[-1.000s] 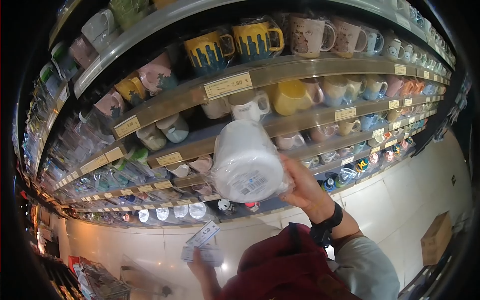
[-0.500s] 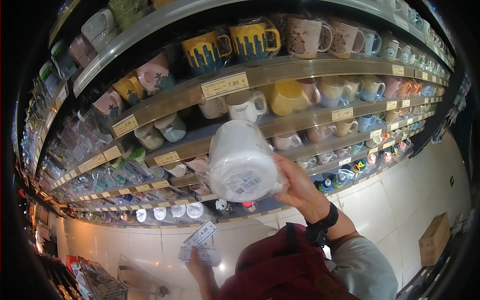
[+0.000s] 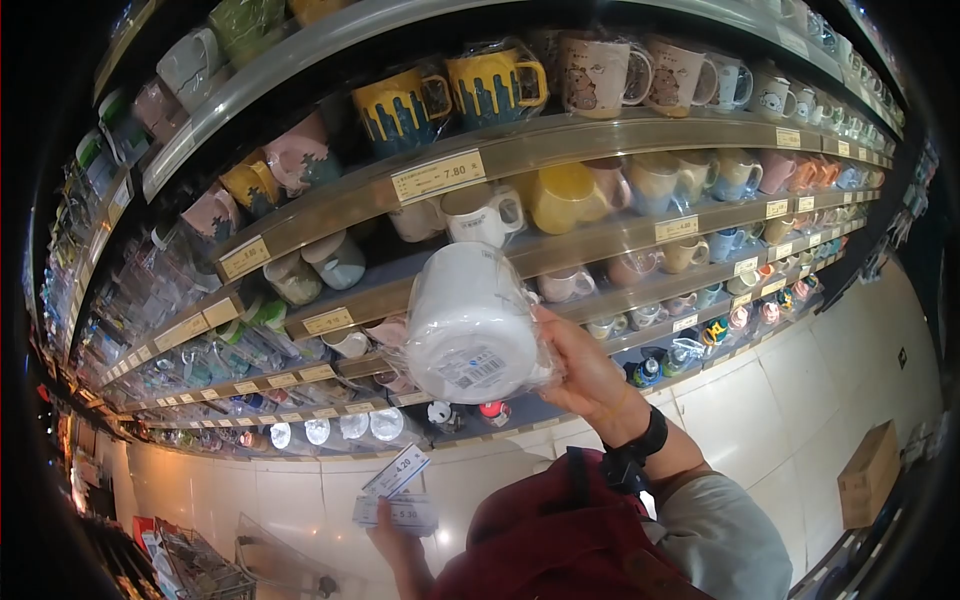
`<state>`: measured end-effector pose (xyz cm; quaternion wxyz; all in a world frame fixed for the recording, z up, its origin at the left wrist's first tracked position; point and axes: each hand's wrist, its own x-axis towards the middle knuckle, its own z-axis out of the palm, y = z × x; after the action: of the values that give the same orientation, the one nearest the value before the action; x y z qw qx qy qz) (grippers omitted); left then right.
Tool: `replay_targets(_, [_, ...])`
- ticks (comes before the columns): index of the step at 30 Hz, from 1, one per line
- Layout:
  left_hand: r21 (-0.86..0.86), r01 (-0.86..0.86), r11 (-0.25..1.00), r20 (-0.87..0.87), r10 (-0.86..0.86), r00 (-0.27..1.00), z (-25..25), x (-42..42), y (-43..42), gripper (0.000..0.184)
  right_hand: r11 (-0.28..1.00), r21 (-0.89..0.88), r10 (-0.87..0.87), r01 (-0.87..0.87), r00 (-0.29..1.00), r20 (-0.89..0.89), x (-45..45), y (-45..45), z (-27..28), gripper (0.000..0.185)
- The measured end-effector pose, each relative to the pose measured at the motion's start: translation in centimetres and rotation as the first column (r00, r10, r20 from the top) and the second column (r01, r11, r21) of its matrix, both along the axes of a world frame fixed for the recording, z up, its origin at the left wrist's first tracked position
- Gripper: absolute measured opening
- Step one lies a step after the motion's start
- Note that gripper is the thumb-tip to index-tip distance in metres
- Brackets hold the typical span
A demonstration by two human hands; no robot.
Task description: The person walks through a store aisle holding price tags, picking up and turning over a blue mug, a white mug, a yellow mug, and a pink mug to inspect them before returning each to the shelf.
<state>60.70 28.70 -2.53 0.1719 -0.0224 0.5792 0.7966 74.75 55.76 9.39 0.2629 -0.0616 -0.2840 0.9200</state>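
A white mug [image 3: 470,315] in clear plastic wrap is tilted so that its base, with a barcode label [image 3: 470,370], faces me. My right hand [image 3: 590,370] is closed around its handle side; the fingertips are partly hidden behind the mug. Lower down, my left hand [image 3: 395,540] pinches several paper price tags [image 3: 400,495], with 4.20 and 5.30 readable on them. Just behind the held mug, another white mug [image 3: 478,215] stands on the shelf, below a price label [image 3: 440,177] reading 7.80.
Shelves [image 3: 560,140] curve across the view, packed with wrapped mugs such as yellow-and-teal ones [image 3: 495,85] and a yellow one [image 3: 565,197]. A shopping cart [image 3: 200,565] stands at lower left. On the tiled floor at right is a cardboard box [image 3: 868,475].
The view has shifted slightly, and the shelves appear a little further left. The white mug is turned slightly in my right hand. My left hand keeps the price tags.
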Motion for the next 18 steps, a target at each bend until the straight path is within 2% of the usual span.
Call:
replay_targets(10, [0.007,-0.009,1.000,0.001,0.009,1.000,0.4,0.1,0.1,0.026,1.000,0.009,0.002,-0.002,1.000,-0.007,0.0,0.1,0.1,0.040])
replay_targets(15, [0.008,0.057,0.998,-0.009,-0.057,0.998,0.3,0.0,-0.1,0.027,1.000,0.025,0.005,-0.004,1.000,-0.022,-0.1,-0.2,0.5,0.040])
replay_targets(17, [0.005,0.047,0.999,-0.001,-0.047,0.999,0.3,0.0,0.0,0.027,0.997,-0.069,-0.034,0.033,0.999,-0.012,-0.1,-0.5,1.1,0.026])
replay_targets(18, [0.001,0.038,0.999,0.007,-0.038,0.999,0.3,-0.1,0.0,0.027,0.997,-0.069,-0.034,0.033,0.999,-0.012,-0.1,-0.5,1.1,0.026])
